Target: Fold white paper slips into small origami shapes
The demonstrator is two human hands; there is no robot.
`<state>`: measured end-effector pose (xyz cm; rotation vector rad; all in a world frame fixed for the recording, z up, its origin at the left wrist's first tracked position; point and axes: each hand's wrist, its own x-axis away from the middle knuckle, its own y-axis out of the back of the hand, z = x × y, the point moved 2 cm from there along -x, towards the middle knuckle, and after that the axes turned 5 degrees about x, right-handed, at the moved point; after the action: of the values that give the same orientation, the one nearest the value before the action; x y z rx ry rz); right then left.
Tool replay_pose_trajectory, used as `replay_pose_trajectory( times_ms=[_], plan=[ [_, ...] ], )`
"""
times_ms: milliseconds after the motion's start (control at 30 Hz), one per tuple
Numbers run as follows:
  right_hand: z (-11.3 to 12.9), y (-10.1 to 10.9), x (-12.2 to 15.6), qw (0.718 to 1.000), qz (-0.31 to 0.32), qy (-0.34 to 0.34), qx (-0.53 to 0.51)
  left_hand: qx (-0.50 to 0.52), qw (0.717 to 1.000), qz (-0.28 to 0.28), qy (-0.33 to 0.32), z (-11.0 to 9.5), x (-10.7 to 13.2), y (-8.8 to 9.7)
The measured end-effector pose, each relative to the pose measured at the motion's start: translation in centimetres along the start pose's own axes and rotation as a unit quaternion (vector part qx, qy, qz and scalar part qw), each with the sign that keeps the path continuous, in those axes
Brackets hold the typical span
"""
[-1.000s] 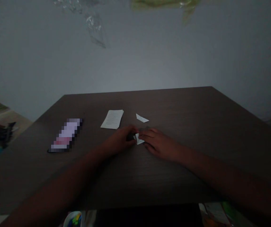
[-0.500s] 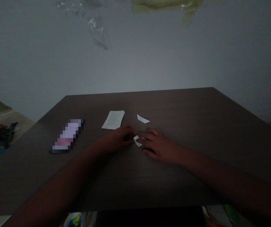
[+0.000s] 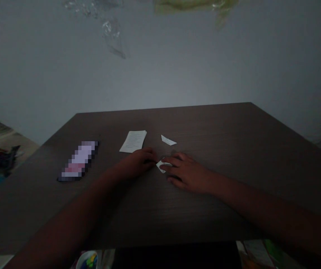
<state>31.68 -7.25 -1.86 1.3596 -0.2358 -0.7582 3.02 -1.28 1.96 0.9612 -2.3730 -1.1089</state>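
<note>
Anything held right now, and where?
The small white paper piece lies on the table, its right end under the right hand's fingers; a real grip cannot be told.

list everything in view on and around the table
table: one, dark brown wood, centre
printed paper slip: one, white, on table, beyond left hand
paper scrap: one, white, on table, beyond the hands
folded paper piece: one, white, on table between the hands
pixelated item: one, pale pink and purple, on table's left
wall: one, pale grey, behind table
cup: one, white with colours, below near edge
left hand: one, on table, beside folded paper piece
right hand: one, on table, fingers over folded paper piece
</note>
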Motion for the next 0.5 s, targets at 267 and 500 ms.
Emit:
replay_pose_trajectory(
  times_ms=[267,500],
  plan=[
    [0.28,0.04,0.22,1.000,0.004,0.005,0.016,0.020,0.999,-0.023,0.011,-0.13,0.01,-0.25],
    [0.47,0.20,0.10,1.000,0.021,0.005,0.012,0.017,1.000,-0.013,0.018,-0.20,0.06,-0.35]
  ],
)
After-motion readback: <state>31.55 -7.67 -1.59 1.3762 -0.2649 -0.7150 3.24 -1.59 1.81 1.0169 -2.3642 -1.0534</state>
